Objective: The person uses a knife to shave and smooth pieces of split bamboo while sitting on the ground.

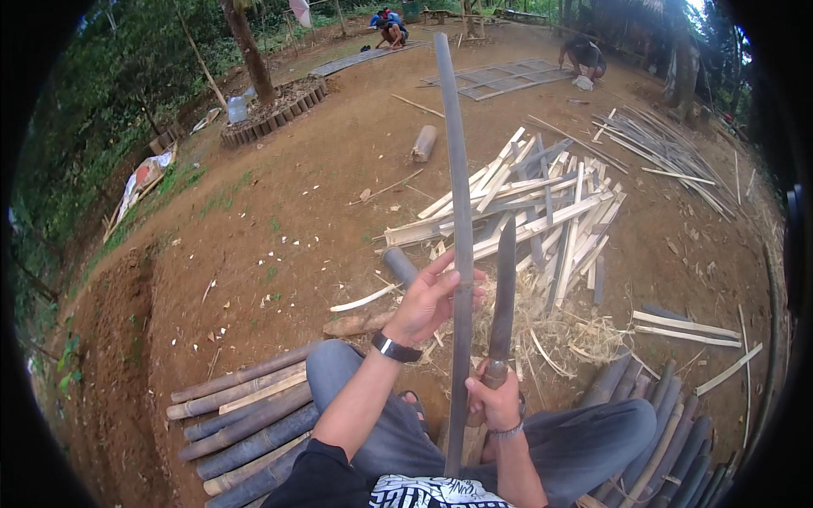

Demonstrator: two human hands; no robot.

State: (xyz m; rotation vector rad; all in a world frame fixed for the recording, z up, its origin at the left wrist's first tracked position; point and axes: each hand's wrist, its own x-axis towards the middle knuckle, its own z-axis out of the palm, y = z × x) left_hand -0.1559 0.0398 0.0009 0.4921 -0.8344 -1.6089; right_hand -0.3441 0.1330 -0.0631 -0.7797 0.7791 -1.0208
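"What ground is the person sitting on?"

"Bare brown earth [296,229] is spreading all around the long bamboo strip [458,195], which is rising between the bent knees [339,372]."

"And the hands?"

"The left hand [428,300] is clasping that strip, its thumb lying on the near side and its fingers passing behind. Just right of the strip, the right hand [498,402] is clamping its fingers around the handle of a knife [504,296], whose blade is pointing away."

"What's crowding close by?"

"Dark poles [254,432] are lying left of the strip, and more poles [669,432] right of it. Pale shavings [584,334] are littering the earth on its right."

"Anything in the way?"

"A heap of split pieces [550,203] is sprawling beyond the strip, mostly to its right; strip and blade are hiding parts of it. A short log [423,144] is resting left of the strip."

"Farther out?"

"A tree trunk [250,51] is standing well left of the strip. Beyond the strip, to its right, a person [586,59] is crouching by a lattice panel [508,78]."
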